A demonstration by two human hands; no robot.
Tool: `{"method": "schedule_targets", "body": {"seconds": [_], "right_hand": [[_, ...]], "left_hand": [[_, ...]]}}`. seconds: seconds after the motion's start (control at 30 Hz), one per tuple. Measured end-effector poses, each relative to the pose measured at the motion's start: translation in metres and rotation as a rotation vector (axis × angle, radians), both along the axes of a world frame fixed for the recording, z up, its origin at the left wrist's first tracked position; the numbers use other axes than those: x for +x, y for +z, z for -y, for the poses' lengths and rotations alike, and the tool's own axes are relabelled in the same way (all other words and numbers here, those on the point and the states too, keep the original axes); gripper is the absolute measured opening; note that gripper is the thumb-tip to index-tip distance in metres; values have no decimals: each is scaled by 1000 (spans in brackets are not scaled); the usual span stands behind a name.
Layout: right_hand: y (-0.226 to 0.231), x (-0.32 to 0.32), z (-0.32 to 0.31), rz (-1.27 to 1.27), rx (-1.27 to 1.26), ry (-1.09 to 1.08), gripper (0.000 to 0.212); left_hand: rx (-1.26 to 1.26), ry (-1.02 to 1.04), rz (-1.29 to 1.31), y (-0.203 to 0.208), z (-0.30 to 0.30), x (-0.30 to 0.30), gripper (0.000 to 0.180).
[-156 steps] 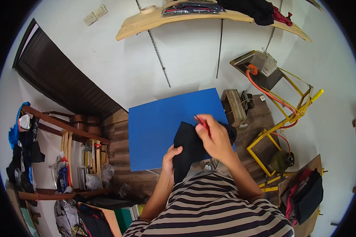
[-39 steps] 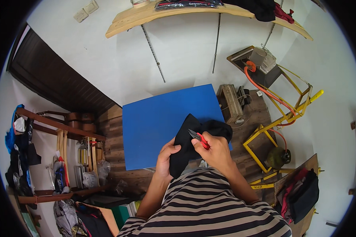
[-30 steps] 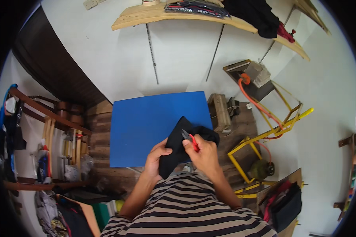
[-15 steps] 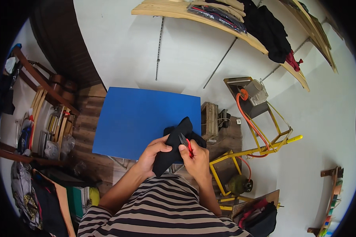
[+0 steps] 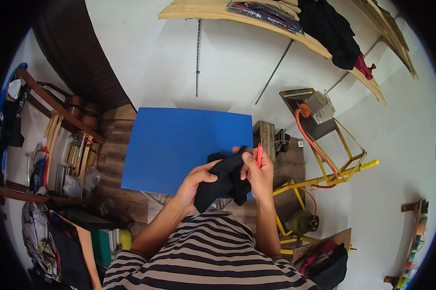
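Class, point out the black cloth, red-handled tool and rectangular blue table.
Black cloth (image 5: 226, 175): head view, central folds.
Red-handled tool (image 5: 260, 155): head view, its handle.
Rectangular blue table (image 5: 186, 137): head view, bare top.

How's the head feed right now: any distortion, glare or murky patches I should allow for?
Head view: fisheye bows the wooden shelf and leaves the corners black; head view: light looks fairly even, no strong glare on the blue tabletop; head view: the black cloth is so dark that its folds partly merge.

Wht txt on wrapped pkg (image 5: 267, 16).
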State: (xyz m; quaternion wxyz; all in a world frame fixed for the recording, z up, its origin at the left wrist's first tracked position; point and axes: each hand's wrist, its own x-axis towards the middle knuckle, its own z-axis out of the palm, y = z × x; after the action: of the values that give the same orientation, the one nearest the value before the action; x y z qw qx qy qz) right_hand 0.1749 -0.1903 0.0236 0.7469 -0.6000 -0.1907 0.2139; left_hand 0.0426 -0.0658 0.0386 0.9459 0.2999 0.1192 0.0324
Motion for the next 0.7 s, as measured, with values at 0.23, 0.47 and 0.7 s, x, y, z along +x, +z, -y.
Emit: {"method": "schedule_targets", "body": {"seconds": [0.23,0.47,0.7], "right_hand": [[18,28,-4,-10,82,-82,20],[7,43,-20,62,43,32,20],[-2,56,-48,425,-39,-60,14]], "left_hand": [[323,-39,-125,-16,-11,-4,38],[604,282,41,-32,-5,-3,37],[15,302,6,-34,-3,5,54]]}}
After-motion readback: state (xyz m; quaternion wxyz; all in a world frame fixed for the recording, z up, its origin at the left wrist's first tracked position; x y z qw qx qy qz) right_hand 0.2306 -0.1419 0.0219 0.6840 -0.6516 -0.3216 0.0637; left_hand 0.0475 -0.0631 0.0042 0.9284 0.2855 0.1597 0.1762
